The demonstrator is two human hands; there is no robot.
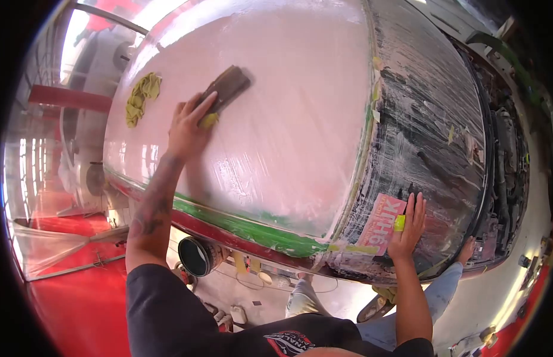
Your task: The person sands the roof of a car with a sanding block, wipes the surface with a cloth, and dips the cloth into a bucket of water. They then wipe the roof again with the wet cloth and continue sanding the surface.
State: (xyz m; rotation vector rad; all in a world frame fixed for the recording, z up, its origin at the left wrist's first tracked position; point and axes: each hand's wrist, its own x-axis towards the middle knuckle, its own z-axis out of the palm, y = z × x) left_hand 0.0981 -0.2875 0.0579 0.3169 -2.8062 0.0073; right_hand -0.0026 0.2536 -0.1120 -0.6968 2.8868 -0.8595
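Note:
My left hand is closed around the near end of a dark sanding block, which lies on the wet, pinkish-white car roof. Something yellow shows beside the thumb; I cannot make out what it is. To the left of that hand, a crumpled olive-yellow cloth rests on the roof. My right hand lies flat, fingers stretched, on the residue-smeared windshield. A bright yellow band is on its fingers. Just beside it, a pink sticker with lettering is on the glass.
Green masking runs along the roof's near edge. Below it stands a dark round bucket. Bits of torn tape cling to the windshield seam. Exposed engine-bay parts are at right. Clear plastic sheeting hangs at left.

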